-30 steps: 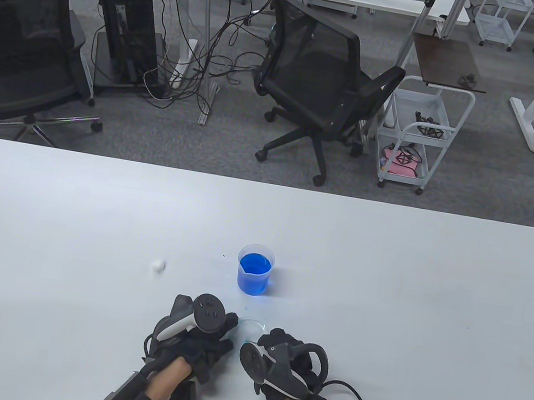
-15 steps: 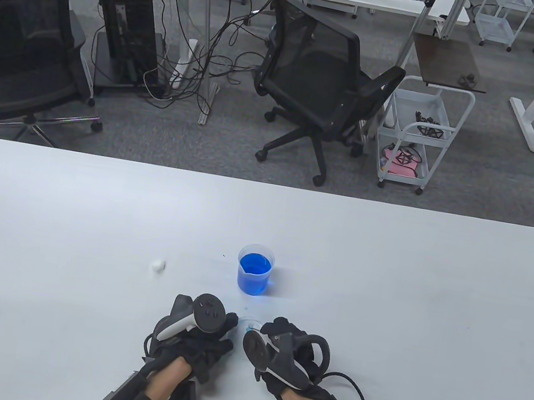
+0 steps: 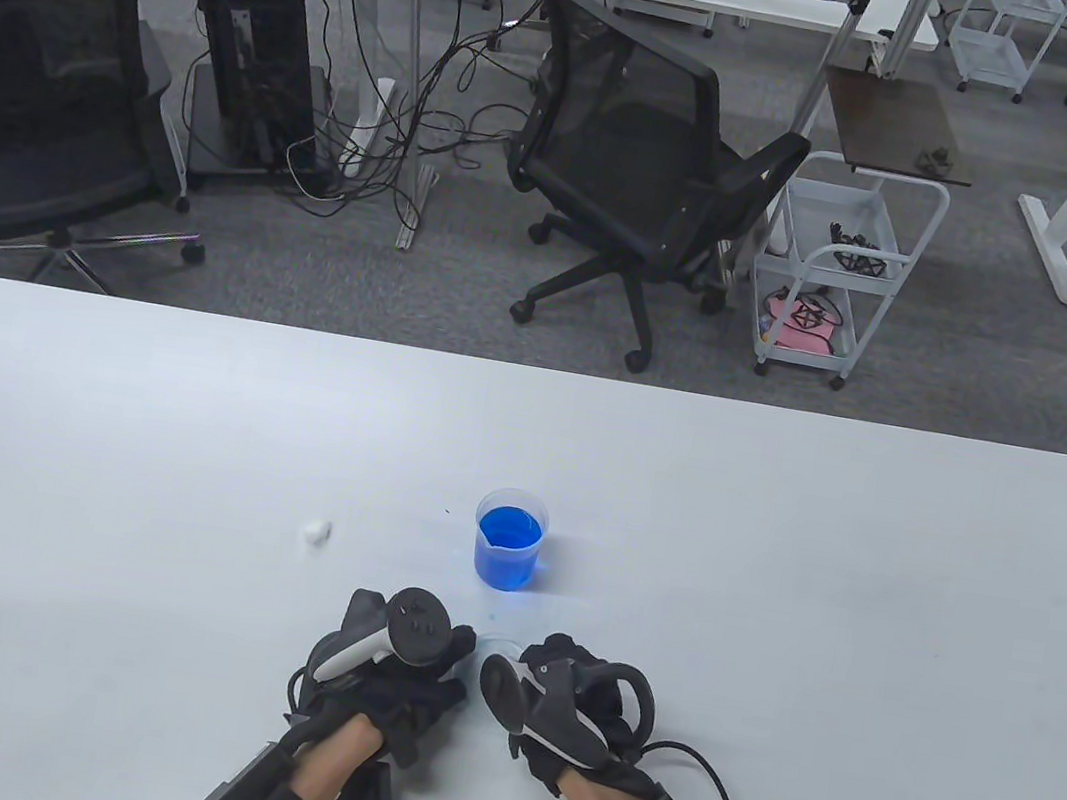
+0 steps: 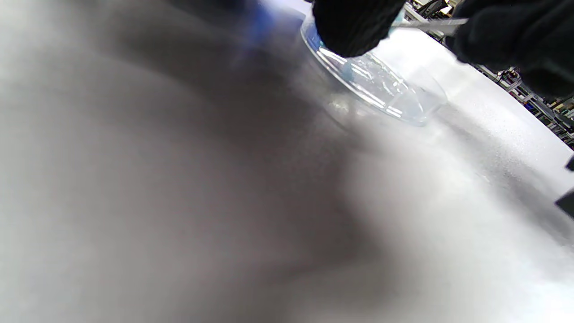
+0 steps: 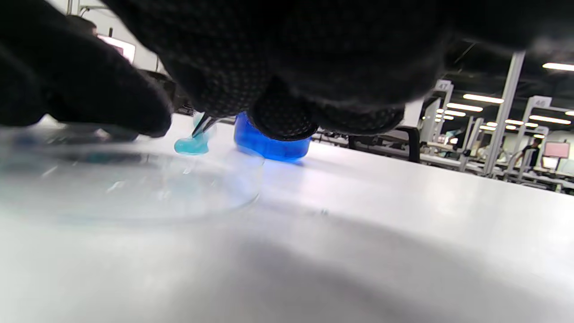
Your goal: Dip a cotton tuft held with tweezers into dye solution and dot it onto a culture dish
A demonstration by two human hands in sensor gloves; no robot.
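so the right hand [image 3: 568,704] pinches the tweezers [image 5: 202,124] on a soggy blue cotton tuft [image 5: 192,144] over the culture dish [image 4: 376,87] near the dye beaker [image 3: 508,539], left hand [image 3: 395,667] steadying its rim, dish looks light, slippery, hold edges.

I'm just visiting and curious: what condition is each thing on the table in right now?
beaker: upright, holding blue dye.
culture dish: flat on table, open.
cotton tuft: dyed blue, in tweezers, over dish.
spare cotton ball: white, untouched.
right hand: holds tweezers.
left hand: at dish.
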